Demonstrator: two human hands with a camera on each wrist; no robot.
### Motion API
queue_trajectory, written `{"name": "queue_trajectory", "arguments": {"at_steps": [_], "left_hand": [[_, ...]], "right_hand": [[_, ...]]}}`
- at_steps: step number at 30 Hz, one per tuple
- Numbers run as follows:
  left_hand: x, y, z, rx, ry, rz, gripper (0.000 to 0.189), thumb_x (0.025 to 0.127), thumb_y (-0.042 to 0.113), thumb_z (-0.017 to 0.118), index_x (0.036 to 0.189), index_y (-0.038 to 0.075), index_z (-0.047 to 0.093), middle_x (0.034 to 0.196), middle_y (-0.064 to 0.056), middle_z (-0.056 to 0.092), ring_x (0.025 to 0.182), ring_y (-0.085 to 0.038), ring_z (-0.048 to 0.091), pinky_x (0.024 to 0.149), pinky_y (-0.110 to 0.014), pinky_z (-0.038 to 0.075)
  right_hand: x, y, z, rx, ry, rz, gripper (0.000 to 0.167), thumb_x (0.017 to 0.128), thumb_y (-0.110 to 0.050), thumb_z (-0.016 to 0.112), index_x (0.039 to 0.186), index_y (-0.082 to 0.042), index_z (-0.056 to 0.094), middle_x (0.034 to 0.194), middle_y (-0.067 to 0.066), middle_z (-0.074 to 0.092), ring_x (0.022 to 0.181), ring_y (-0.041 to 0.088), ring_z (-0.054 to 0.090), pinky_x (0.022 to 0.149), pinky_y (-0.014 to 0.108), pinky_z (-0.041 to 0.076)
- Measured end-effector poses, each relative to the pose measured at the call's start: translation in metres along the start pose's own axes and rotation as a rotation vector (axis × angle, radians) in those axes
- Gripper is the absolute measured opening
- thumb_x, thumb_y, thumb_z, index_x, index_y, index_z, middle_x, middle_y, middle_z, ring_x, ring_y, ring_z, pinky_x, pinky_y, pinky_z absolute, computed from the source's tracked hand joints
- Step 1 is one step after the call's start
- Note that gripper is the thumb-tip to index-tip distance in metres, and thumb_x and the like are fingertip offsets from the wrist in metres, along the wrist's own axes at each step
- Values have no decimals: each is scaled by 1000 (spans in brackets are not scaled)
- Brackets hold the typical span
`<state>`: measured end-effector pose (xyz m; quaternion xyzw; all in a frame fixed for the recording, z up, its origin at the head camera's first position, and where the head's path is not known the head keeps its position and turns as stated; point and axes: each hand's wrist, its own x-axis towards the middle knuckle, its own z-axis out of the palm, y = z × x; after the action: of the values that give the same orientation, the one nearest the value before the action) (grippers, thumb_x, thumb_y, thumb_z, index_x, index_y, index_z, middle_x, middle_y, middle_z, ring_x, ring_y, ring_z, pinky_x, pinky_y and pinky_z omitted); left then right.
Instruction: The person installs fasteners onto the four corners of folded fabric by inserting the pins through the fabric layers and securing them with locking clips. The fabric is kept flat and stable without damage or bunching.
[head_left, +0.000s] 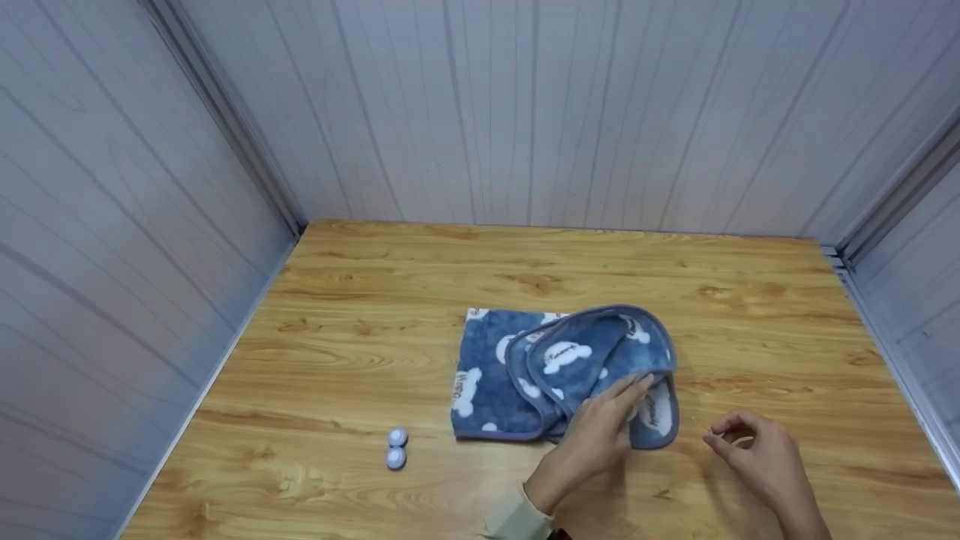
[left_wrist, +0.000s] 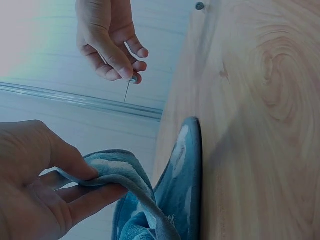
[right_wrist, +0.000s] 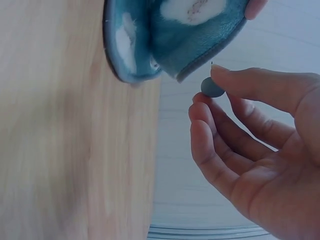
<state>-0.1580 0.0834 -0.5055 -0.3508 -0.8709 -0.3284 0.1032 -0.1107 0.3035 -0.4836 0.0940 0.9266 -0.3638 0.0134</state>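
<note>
A blue fleece blanket (head_left: pixel 484 352) with white cloud-like patches and a bound edge lies folded on the table. My left hand (head_left: pixel 596 427) pinches its bound edge (left_wrist: pixel 127 182) between thumb and fingers and holds a flap up at the right side. To the right, apart from the cloth, my right hand (head_left: pixel 765 457) pinches a pin by its round grey-blue head (right_wrist: pixel 212 87). In the left wrist view the thin pin shaft (left_wrist: pixel 127 91) points toward the blanket. Some loose threads (left_wrist: pixel 171 219) stick out along the bound edge.
Two small round lavender pieces with white centres, one (head_left: pixel 397 437) right behind the other (head_left: pixel 395 458), sit left of the blanket. Pale panelled walls (head_left: pixel 525 112) stand along the back and both sides of the wood-grain table (head_left: pixel 337 382).
</note>
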Motion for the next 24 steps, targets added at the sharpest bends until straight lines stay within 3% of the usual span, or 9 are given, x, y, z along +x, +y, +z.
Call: {"name": "queue_trajectory", "arguments": {"at_steps": [9, 24], "left_hand": [[2, 0, -7, -15, -37, -19, 49, 94, 4, 52, 142, 13, 45, 143, -2, 45, 119, -15, 51, 89, -25, 47], [1, -2, -12, -35, -21, 3, 52, 93, 2, 53, 142, 13, 44, 144, -1, 43, 121, -12, 49, 92, -22, 44]], "right_hand": [[3, -14, 4, 19, 12, -59, 10, 80, -11, 74, 85, -5, 67, 81, 2, 65, 76, 11, 59, 63, 21, 48], [9, -31, 15, 59, 83, -167, 10, 78, -5, 75, 85, -4, 68, 76, 1, 64, 72, 7, 58, 61, 21, 48]]}}
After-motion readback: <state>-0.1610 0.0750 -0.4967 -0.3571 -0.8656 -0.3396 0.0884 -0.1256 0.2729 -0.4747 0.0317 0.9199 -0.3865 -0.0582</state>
